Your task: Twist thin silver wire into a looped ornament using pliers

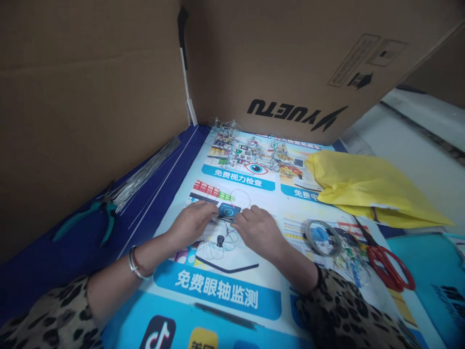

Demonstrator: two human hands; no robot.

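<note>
Both hands are close together over the printed poster (218, 291). My left hand (192, 223) is closed, its fingertips pinched on thin wire. Just to its right, my right hand (256, 230) is closed too, pinching the other side of the wire. Loops of fine wire (240, 194) rise above the fingers, and more thin loops spread below them over the poster. The exact shape of the part between the fingertips is too small to make out.
Teal pliers (109, 220) and a bundle of straight wires (145, 169) lie left. Wire pieces (254, 150) lie behind. At right are a wire coil (323, 238), red scissors (390, 266) and a yellow bag (370, 186). Cardboard (283, 63) stands at the back.
</note>
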